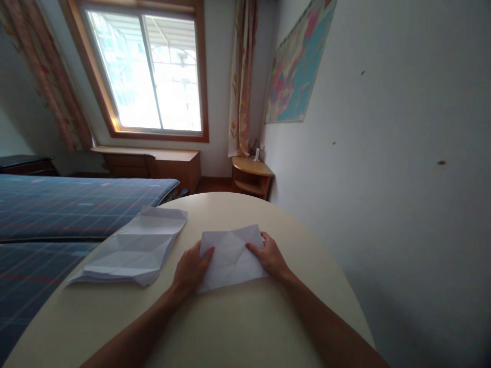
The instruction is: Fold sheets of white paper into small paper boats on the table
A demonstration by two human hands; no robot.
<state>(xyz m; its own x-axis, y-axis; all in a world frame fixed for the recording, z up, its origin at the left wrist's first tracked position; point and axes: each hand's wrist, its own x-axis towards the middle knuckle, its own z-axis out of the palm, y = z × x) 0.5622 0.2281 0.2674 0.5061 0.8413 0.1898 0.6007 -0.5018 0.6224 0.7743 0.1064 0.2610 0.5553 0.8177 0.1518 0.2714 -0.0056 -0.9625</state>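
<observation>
Oppositely placed, left hand [192, 267] and right hand [273, 259] gripping creased paper [229, 263], thumbs [208, 254] uppermost

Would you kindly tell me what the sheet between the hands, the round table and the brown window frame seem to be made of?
The sheet: matte white paper, judging by its crease lines. The round table: smooth, cream, perhaps laminate, since no grain shows. The brown window frame: probably varnished wood, from its warm tone and slight sheen.
</observation>
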